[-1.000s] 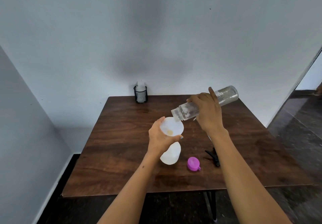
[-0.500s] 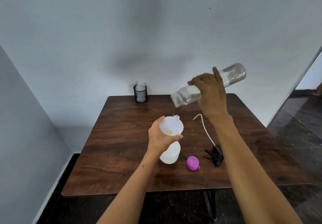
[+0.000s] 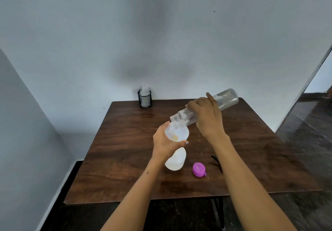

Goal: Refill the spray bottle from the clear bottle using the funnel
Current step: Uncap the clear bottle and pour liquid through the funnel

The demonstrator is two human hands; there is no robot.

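Observation:
My left hand [image 3: 164, 144] grips the white funnel [image 3: 177, 133], which sits on top of the white spray bottle body [image 3: 175, 160] standing on the wooden table [image 3: 125, 149]. My right hand [image 3: 208, 117] grips the clear bottle [image 3: 226, 98] around its middle. The bottle is tilted mouth-down to the left, and its open neck sits over the funnel's rim. Water foams inside the neck. The junction of funnel and spray bottle is hidden by my left hand.
A purple cap [image 3: 199, 169] lies on the table right of the spray bottle. The black spray head [image 3: 216, 160] lies beside it, mostly hidden by my right forearm. A black mesh cup [image 3: 144, 98] stands at the table's back edge against the wall.
My right hand had lifted the clear bottle up away from the funnel and has now brought its mouth back down over the funnel rim. My left hand has stayed put.

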